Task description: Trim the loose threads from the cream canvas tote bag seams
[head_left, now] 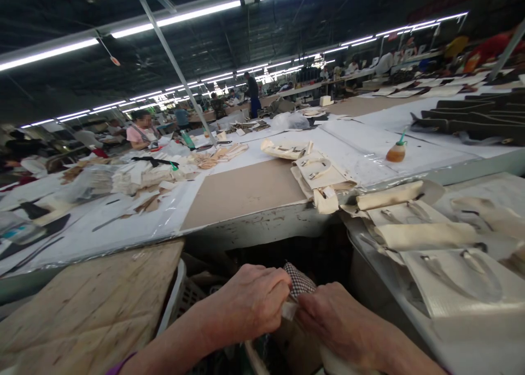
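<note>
My left hand (256,294) and my right hand (336,317) are close together, low in the middle of the head view. Both are closed, with fingers pinching the edge of a cream bag piece (289,309). Brown-and-white checked cloth (301,280) sticks up between them, apparently part of the same piece. Most of what I hold hangs below and is hidden by my hands and forearms. To the right, cream handbag pieces with handles (463,279) lie in an overlapping row.
A worn wooden board (90,304) lies at the left, beside a white plastic basket (186,293). Ahead is a long worktable (246,192) bearing more cream bag pieces (318,170), a glue bottle (396,150) and dark stacked panels (479,118). A person in pink (139,132) works farther back.
</note>
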`<state>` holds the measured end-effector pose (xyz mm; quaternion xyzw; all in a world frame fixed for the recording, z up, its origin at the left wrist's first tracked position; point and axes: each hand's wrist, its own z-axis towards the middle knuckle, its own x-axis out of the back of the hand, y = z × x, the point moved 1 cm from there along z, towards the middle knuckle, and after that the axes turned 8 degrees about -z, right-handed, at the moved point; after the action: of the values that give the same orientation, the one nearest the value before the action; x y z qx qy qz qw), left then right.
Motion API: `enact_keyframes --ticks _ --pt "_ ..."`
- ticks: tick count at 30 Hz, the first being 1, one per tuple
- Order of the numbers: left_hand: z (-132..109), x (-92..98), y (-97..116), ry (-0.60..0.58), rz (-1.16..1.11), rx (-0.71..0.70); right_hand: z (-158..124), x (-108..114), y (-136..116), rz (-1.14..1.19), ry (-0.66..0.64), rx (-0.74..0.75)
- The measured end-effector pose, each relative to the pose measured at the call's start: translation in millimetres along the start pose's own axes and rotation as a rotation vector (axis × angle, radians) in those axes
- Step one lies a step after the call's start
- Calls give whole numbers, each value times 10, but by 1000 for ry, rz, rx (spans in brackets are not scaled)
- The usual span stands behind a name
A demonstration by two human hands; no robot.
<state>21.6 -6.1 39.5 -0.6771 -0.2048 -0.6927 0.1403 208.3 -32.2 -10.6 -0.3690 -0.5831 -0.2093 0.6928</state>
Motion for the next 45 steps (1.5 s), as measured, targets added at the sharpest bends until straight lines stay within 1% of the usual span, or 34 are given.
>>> enact_keyframes --ticks 5,12,15,18,21,24,27,30,31,33,37,39,41,45 --pt "14 -60 -30 14 -15 44 4 -14 -14 -21 -27 42" --pt "33 -102 -53 20 40 55 -1 -45 -2 20 56 7" --pt "60 -83 -43 17 48 54 -2 -65 19 68 84 15" --pt "92 -50 -30 -12 19 78 -20 -63 32 110 99 16" --pt "114 -8 -25 -27 -80 123 -61 -24 38 176 88 5" --pt "131 50 -17 -19 -228 177 -96 24 40 268 59 -40" --pt "149 113 6 -1 -394 258 -92 38 7 386 116 -78" --pt "161 143 37 34 -490 305 -59 2 -64 400 201 -116" --pt "160 142 48 42 -486 309 -50 -17 -88 384 222 -124" --pt "149 123 74 40 -407 292 -42 -59 -124 354 262 -138" --pt "108 73 153 -24 -113 196 -60 -132 -151 320 310 -147" --pt "98 70 186 -56 -47 201 -77 -159 -160 323 325 -139" --pt "96 88 194 -74 -72 235 -96 -181 -178 338 328 -129" --pt "78 153 146 -80 -248 272 -132 -209 -222 353 323 -126"
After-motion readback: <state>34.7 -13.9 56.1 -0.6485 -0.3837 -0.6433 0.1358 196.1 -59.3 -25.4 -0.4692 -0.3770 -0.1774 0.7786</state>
